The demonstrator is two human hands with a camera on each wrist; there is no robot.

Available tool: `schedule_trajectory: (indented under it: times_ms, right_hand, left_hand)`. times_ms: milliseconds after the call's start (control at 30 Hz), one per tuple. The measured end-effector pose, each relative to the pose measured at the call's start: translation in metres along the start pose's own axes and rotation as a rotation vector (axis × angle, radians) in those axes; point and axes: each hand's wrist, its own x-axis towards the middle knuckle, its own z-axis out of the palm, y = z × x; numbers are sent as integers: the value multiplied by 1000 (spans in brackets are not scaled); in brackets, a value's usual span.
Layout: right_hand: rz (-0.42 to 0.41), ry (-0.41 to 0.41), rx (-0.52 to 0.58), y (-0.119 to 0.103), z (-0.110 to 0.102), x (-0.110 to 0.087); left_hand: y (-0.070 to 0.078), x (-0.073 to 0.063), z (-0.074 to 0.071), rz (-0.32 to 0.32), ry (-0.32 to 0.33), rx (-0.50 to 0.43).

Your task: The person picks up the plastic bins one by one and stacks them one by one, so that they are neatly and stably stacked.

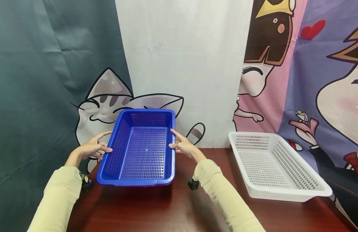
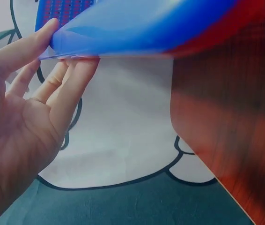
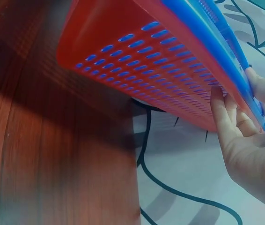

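A blue plastic basket (image 1: 142, 154) with a perforated floor is held up, tilted so its inside faces me. Nested under it is a red basket (image 3: 99, 23), hidden from the head view except for a trace below the rim; blue shows through its slots in the right wrist view. My left hand (image 1: 92, 146) grips the left rim, thumb above and fingers underneath. On the opposite side, my right hand (image 1: 186, 146) pinches the rims, its thumb on the blue edge and its fingers against the red wall.
To the right, a white perforated basket (image 1: 287, 190) stands on the reddish-brown wooden table (image 1: 132, 212). Close behind the table hangs a cloth backdrop (image 1: 184, 64) with cartoon figures.
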Motion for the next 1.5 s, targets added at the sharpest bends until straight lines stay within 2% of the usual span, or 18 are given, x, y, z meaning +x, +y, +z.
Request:
schedule_trajectory:
  times_ms: [267, 400, 600, 967, 1333, 1500]
  right_hand:
    - [1, 16, -31, -4, -14, -12]
    - [12, 33, -33, -6, -22, -19]
    - [-9, 26, -33, -2, -31, -30]
    - [-42, 17, -21, 6, -45, -50]
    - [-31, 85, -71, 12, -61, -68]
    - [-19, 82, -43, 15, -74, -76]
  left_hand:
    - [7, 1, 10, 36, -1, -35]
    - [11, 4, 17, 43, -19, -68]
    - [17, 10, 27, 48, -11, -76]
    - [16, 14, 47, 68, -15, -85]
    - [13, 24, 67, 131, -105, -161]
    - [15, 29, 83, 123, -137, -173]
